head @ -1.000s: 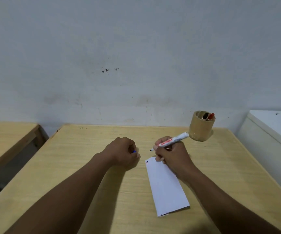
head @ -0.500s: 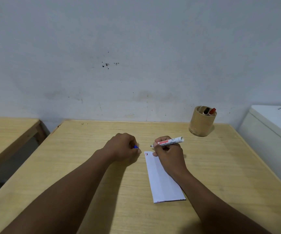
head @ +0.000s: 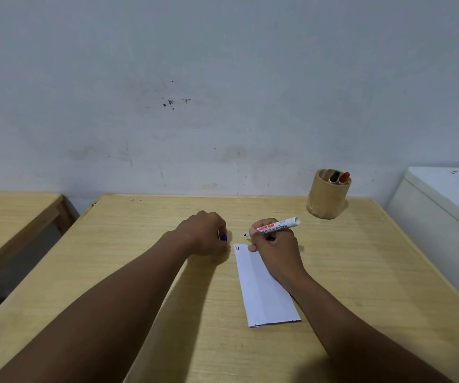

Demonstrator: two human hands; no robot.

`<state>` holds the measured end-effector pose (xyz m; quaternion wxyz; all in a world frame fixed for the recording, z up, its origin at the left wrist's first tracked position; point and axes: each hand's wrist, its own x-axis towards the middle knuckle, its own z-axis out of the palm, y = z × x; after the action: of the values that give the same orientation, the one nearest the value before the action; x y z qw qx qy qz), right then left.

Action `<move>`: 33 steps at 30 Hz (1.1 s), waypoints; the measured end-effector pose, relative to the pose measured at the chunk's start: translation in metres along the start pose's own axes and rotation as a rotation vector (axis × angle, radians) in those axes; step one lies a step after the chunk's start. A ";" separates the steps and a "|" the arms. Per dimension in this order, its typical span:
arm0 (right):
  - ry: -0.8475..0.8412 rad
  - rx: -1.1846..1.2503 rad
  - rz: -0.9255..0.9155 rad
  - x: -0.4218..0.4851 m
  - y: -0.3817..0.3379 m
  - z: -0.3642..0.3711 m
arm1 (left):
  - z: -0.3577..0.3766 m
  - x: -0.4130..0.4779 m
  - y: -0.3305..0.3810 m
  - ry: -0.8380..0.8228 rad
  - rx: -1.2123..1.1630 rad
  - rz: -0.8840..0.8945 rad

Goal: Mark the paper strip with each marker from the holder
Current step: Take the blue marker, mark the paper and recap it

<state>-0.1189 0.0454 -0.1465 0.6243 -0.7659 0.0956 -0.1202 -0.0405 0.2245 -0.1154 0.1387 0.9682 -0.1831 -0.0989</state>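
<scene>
A white folded paper strip (head: 261, 288) lies on the wooden table (head: 360, 272) with short red and dark marks at its far left corner. My right hand (head: 273, 250) rests on the strip's far end and grips an uncapped white marker (head: 278, 226), its dark tip pointing left just beyond the paper. My left hand (head: 204, 233) is a fist on the table left of the strip, closed around a blue marker cap (head: 223, 238). A tan cylindrical holder (head: 326, 197) at the far right contains a black-capped and a red-capped marker.
A second wooden table (head: 10, 217) stands to the left across a gap. A white cabinet (head: 443, 205) adjoins the table's right edge. A grey wall rises directly behind the table.
My right hand lowered the marker toward the strip's far end and flattened its angle. A short mark near the corner now shows red and dark. My left hand stayed put.
</scene>
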 end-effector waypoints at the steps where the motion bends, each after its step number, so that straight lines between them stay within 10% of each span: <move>1: -0.003 0.004 0.001 0.000 0.000 0.000 | 0.000 -0.001 -0.001 0.000 -0.028 -0.002; 33: -0.079 -0.332 -0.119 0.011 0.007 -0.001 | 0.015 -0.020 0.009 -0.010 -0.067 -0.025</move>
<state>-0.1089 0.0393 -0.1527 0.4843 -0.8669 0.0440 -0.1093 -0.0655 0.2205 -0.1240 0.1687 0.9648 -0.1684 -0.1115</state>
